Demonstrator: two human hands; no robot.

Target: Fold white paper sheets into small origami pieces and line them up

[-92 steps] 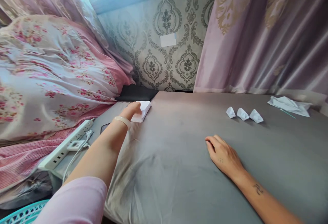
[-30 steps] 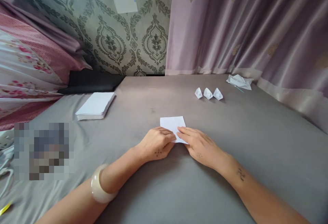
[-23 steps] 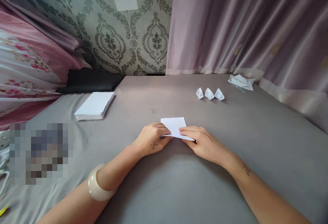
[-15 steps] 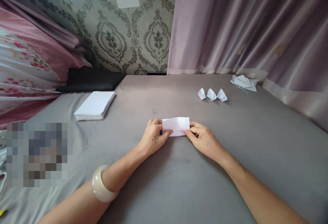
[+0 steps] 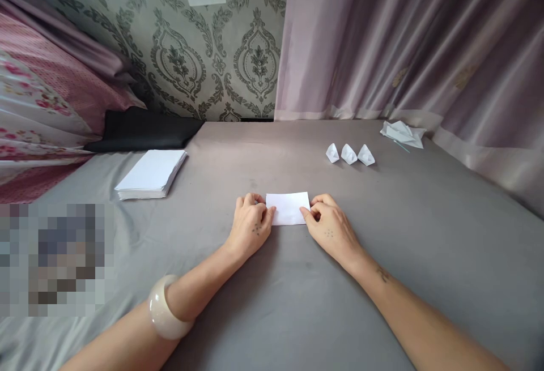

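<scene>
A small white folded sheet of paper (image 5: 288,208) is held level between my two hands, just over the grey bedsheet. At its left edge my left hand (image 5: 251,220) pinches it, thumb on top and fingers curled behind. My right hand (image 5: 330,222) grips the right edge the same way, its thumb on the near right corner. The undersides of the paper and the fingertips below it are hidden. Beyond my right hand stand three folded white paper shapes (image 5: 349,154) in a row.
To the left lies a thick stack of white paper (image 5: 151,171), with a black cloth (image 5: 147,130) behind it. Loose white papers (image 5: 403,133) and a thin greenish stick (image 5: 401,146) lie at the far right, by the curtain (image 5: 361,42). A blurred patch covers something at left.
The paper lies flatter and straighter now. Both thumbs have slid outward to its side edges. The whole view has shifted slightly.
</scene>
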